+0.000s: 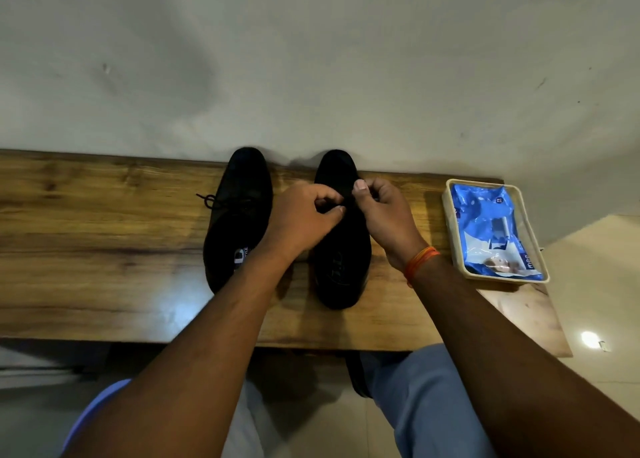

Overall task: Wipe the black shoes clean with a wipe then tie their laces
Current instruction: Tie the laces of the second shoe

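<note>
Two black shoes stand side by side on the wooden table (104, 267), toes toward the wall. The left shoe (239, 215) has a lace loop (207, 199) sticking out to its left. Over the laced part of the right shoe (341, 260) both my hands meet. My left hand (304, 222) has its fingers curled, pinching the dark lace. My right hand (384, 211), with an orange band at the wrist, pinches the lace from the other side. The lace itself is mostly hidden between my fingers.
A cream tray (453, 235) holding a blue pack of wipes (491, 229) sits at the table's right end. The wall (311, 59) runs right behind the shoes' toes. My knees in light blue trousers (426, 398) are under the table's near edge.
</note>
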